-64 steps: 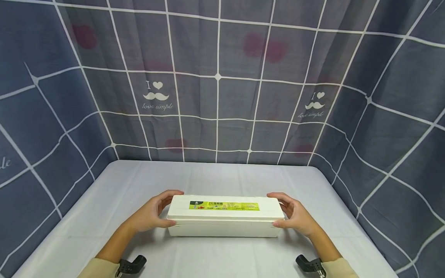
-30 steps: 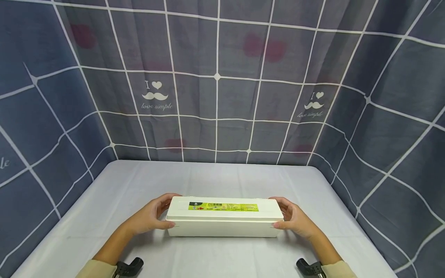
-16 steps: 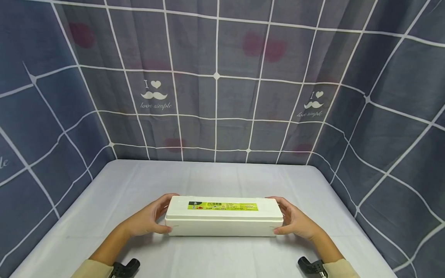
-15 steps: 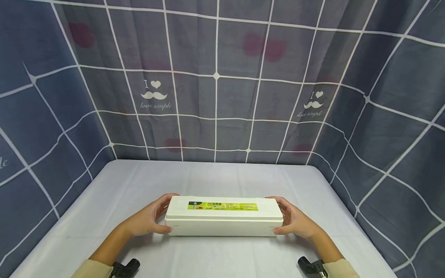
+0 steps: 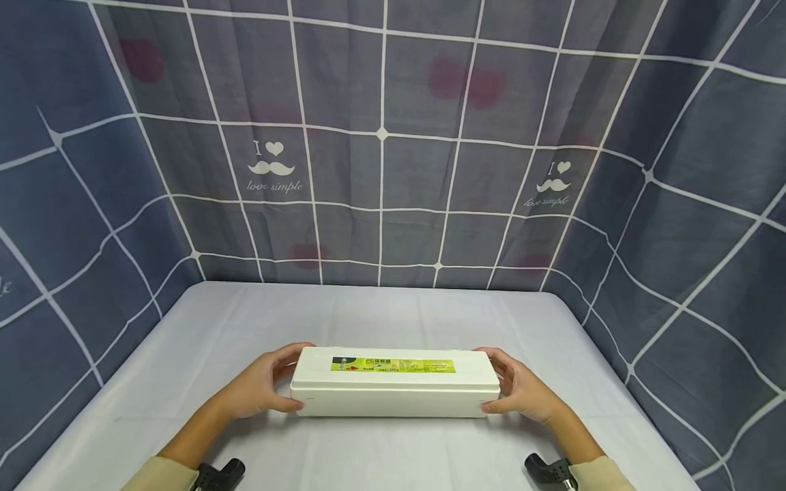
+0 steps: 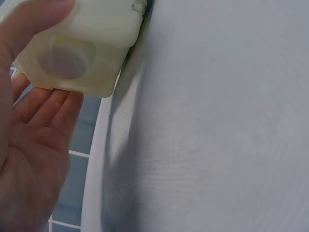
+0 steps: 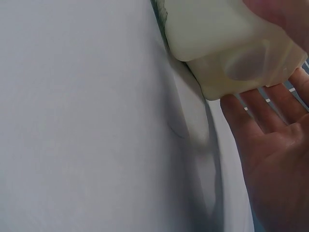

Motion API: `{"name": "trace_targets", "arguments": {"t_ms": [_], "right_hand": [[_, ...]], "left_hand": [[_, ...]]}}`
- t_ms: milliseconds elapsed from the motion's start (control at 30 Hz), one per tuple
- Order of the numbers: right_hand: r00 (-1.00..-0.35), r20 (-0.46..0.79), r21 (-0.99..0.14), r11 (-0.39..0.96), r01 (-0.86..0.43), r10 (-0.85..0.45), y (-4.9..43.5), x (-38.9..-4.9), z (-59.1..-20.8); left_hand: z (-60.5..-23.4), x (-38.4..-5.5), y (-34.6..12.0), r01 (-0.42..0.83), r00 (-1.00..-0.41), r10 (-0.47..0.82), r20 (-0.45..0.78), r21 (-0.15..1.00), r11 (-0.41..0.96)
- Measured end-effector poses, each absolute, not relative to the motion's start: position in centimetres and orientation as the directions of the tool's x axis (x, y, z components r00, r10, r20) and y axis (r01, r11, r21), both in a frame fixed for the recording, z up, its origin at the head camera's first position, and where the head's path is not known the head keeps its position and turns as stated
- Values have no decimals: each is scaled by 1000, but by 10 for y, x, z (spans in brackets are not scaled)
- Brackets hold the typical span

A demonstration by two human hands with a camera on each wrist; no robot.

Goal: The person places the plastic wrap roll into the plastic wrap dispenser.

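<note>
A long white plastic cling film box (image 5: 393,402) lies crosswise near the front of the table, with a yellow-green label (image 5: 393,365) on its lid. The lid looks closed. My left hand (image 5: 264,385) holds the left end, thumb on the lower front and fingers round the back. At the opposite end my right hand (image 5: 528,389) grips it the same way. In the left wrist view the box's end (image 6: 65,60) shows a round hollow, with fingertips touching the far side. A similar round shape marks the other end (image 7: 246,63) in the right wrist view.
A white cloth covers the table (image 5: 393,314). A dark blue-grey curtain (image 5: 344,170) with white grid lines hangs behind it and along both sides. Black wrist mounts (image 5: 221,474) sit at both sleeve cuffs.
Both thumbs have slid slightly down from the lid's edge to the lower front of the box. The box stays about where it was, with only a slight shift of the whole view.
</note>
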State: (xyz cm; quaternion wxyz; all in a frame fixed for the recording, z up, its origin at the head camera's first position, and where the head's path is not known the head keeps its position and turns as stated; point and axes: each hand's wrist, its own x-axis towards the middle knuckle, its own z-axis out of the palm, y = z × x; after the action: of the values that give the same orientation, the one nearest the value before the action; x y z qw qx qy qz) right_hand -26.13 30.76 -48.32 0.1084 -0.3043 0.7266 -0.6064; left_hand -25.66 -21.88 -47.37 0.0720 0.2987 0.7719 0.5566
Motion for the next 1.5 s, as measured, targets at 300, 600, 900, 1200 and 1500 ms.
{"name": "trace_targets", "arguments": {"t_ms": [300,600,900,1200,1500], "right_hand": [[-803,232,-937,95,-336,-549,308,-261,-481],[-790,206,-939,110,-325,-577,311,-263,-480],[-766,176,-946,109,-306,-619,311,-263,-480],[-760,229,-933,86,-350,-608,310,-263,-479],[-775,171,-936,145,-320,-608,312,-260,-477]], "left_hand": [[-472,-256,-220,351,-840,508,193,906,236],[-474,-258,-221,344,-841,507,190,911,229],[-475,-257,-222,329,-835,522,175,919,219],[-474,-256,-221,338,-830,527,184,917,211],[-476,-257,-220,333,-801,570,182,927,172]]}}
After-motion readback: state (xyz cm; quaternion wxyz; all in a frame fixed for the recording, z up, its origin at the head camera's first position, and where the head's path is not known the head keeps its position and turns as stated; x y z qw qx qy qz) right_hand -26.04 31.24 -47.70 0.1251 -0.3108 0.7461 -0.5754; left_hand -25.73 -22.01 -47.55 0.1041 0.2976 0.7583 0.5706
